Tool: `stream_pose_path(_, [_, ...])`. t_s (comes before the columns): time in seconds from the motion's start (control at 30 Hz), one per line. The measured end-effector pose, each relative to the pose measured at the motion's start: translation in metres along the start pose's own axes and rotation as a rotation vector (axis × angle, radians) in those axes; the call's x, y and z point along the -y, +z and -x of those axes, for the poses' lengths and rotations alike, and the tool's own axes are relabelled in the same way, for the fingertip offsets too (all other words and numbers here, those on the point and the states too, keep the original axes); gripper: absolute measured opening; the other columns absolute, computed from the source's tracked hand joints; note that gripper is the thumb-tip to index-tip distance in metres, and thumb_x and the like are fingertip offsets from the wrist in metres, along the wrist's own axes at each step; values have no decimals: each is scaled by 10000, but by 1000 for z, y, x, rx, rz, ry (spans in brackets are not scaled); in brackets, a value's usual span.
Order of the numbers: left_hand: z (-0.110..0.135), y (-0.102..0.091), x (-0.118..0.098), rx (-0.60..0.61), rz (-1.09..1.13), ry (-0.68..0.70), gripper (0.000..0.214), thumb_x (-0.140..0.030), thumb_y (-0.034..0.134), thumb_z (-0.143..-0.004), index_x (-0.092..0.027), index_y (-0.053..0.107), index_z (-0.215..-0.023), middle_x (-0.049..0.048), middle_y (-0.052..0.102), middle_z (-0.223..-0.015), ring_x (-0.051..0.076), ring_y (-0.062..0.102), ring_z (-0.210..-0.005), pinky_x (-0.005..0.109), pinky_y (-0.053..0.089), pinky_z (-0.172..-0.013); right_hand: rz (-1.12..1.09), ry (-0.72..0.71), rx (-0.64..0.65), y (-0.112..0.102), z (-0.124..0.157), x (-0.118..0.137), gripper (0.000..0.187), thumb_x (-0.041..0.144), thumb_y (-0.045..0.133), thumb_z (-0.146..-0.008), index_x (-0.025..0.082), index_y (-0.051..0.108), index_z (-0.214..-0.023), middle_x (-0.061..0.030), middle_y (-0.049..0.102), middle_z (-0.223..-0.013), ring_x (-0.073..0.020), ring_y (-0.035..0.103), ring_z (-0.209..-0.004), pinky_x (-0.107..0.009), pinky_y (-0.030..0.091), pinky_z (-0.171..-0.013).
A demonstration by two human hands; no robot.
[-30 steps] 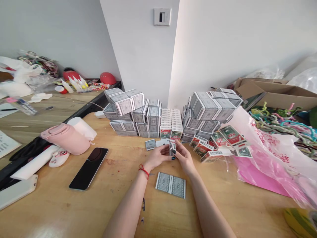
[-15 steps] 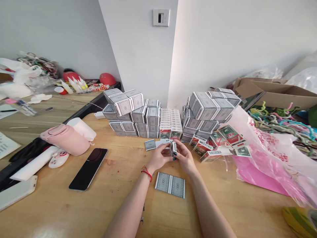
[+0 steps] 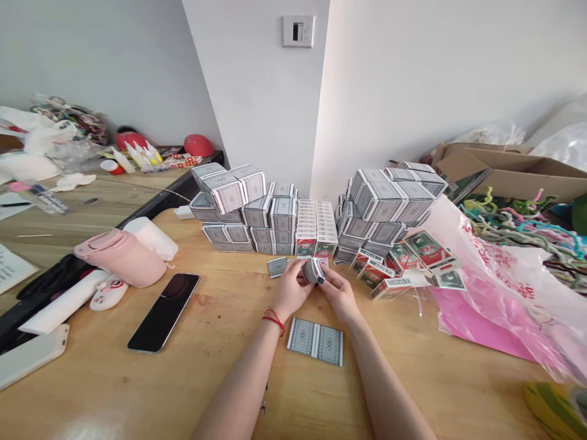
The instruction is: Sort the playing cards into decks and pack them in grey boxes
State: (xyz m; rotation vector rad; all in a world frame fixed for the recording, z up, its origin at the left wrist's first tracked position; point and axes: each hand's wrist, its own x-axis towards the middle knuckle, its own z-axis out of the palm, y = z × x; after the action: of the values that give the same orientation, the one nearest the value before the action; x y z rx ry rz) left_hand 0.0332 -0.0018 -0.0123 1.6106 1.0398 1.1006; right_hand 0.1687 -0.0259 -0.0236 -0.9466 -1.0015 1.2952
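My left hand [image 3: 291, 286] and my right hand [image 3: 337, 291] meet above the wooden table [image 3: 192, 366], both closed on one small patterned card pack [image 3: 313, 270] held between the fingertips. The left wrist wears a red string. Two grey-green card packs [image 3: 316, 341] lie flat side by side just in front of my wrists. Another single pack [image 3: 277, 267] lies on the table left of my hands. Behind them stand stacks of wrapped card bricks [image 3: 257, 211] and more stacked bricks [image 3: 385, 208], with a column of red and green boxes [image 3: 316, 229] between.
Loose red-green boxes [image 3: 403, 266] lie beside a pink plastic bag [image 3: 495, 287] on the right. A black phone [image 3: 164, 311], a pink bottle [image 3: 121, 256] and white items sit on the left. A cardboard box [image 3: 504, 171] with coloured cords stands at back right.
Both hands moved a little forward and left with the pack, which has tilted from upright onto its side between the fingers.
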Motion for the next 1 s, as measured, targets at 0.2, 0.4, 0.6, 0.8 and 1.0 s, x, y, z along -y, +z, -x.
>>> stream_pose_path(0.2, [2, 3, 0, -4, -203, 129, 543, -28, 545, -649, -231, 479, -1149, 76, 439, -1165, 209, 464, -1061, 355, 452, -868, 75, 44, -168, -4, -4, -7, 431, 438, 625, -675, 164, 633, -1007, -85, 656, -1000, -270, 603, -923, -451, 451, -847])
stream_pose_path(0.4, [2, 2, 0, 29, -287, 187, 562, 3, 503, -665, -239, 461, -1169, 73, 436, -1194, 215, 429, -1115, 385, 408, -926, 234, -2, -287, -7, -5, -12, 432, 407, 646, -639, 156, 628, -990, -89, 677, -930, -268, 626, -868, -426, 495, -785])
stream_pose_path(0.6, [2, 2, 1, 27, -301, 179, 570, 5, 485, -669, -249, 451, -1178, 68, 421, -1208, 212, 424, -1121, 378, 407, -927, 317, -48, -277, -4, -2, -6, 324, 382, 608, -675, 168, 654, -913, -76, 684, -899, -246, 639, -818, -379, 509, -741])
stream_pose_path(0.8, [2, 2, -1, 3, -350, 197, 580, 18, 477, -656, -240, 455, -1176, 63, 440, -1194, 203, 429, -1118, 365, 386, -951, 260, -46, -212, -6, -4, -7, 300, 375, 647, -647, 173, 636, -869, -72, 680, -872, -228, 637, -792, -367, 501, -738])
stream_pose_path(1.0, [3, 1, 0, 18, -370, 217, 594, 27, 457, -659, -244, 443, -1188, 58, 422, -1226, 203, 408, -1150, 372, 351, -987, 282, 1, -218, -10, -6, -11, 302, 404, 676, -612, 155, 619, -771, -66, 671, -759, -204, 627, -692, -332, 494, -670])
